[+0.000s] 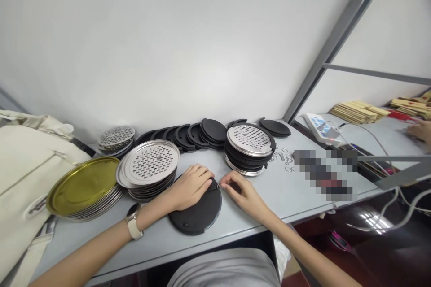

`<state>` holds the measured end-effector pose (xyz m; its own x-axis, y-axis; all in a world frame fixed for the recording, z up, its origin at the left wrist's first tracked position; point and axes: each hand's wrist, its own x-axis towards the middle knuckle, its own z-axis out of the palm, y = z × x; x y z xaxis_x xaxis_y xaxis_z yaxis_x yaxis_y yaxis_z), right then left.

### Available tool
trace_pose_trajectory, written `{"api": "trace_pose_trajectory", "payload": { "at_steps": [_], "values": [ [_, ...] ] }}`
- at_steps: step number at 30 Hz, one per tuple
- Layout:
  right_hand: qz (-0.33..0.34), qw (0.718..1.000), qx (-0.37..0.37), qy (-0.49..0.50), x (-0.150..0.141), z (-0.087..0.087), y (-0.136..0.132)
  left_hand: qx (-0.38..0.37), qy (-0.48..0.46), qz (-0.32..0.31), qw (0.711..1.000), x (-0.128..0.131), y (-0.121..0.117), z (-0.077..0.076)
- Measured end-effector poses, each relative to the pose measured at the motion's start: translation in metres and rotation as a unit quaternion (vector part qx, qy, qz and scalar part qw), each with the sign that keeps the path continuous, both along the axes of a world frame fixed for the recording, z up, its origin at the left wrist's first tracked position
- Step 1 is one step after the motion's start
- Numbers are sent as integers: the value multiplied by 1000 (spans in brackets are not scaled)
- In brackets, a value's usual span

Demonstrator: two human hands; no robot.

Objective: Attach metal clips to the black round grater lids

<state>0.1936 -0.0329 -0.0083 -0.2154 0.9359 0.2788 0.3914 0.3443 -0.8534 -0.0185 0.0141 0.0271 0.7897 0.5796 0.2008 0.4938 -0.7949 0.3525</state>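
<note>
A black round plastic disc (198,215) lies flat near the table's front edge. Across its upper left part rests my left hand (191,186), pressing on it with the fingers together and bent over the far edge. My right hand (240,190) pinches a small metal ring or clasp (218,187) at the disc's upper right edge; its exact kind is too small to tell. Just behind my left hand is a stack topped by a silver perforated metal disc (155,163). Beyond my right hand stands a stack of black discs (247,157) with a perforated metal disc (251,140) on top.
Gold-coloured round lids (84,186) are stacked at left beside a cream bag (23,188). Black discs (188,136) lean in a row along the wall. Small metal rings (286,159) lie scattered at right. Past the metal frame, another person's hand (420,130) shows near wooden pieces (357,111).
</note>
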Motion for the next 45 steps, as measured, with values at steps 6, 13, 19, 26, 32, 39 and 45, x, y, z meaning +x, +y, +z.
{"api": "trace_pose_trajectory", "payload": {
  "at_steps": [6, 13, 19, 26, 32, 39, 45],
  "values": [
    [-4, 996, -73, 44, -6, -3, 1, -4, -9, 10, 1000, -1, 0, -2],
    [-37, 993, -73, 84, -16, -11, 7, -3, -12, 12, 1000, -3, -1, -1],
    [-21, 995, -73, 69, -17, -8, 5, -5, -5, 17, 1000, -3, -2, -1],
    [2, 996, -68, 61, -15, -7, 3, -1, -3, 11, 1000, -3, -4, 0],
    [7, 997, -55, 45, -16, -6, 1, 8, -2, 13, 1000, -2, -4, 1],
    [10, 998, -53, 43, -15, -6, 0, 6, 0, 9, 1000, -4, -2, -1],
    [22, 996, -50, 72, -14, -6, 1, 1, -4, 5, 1000, -3, -3, -1]
  ]
}}
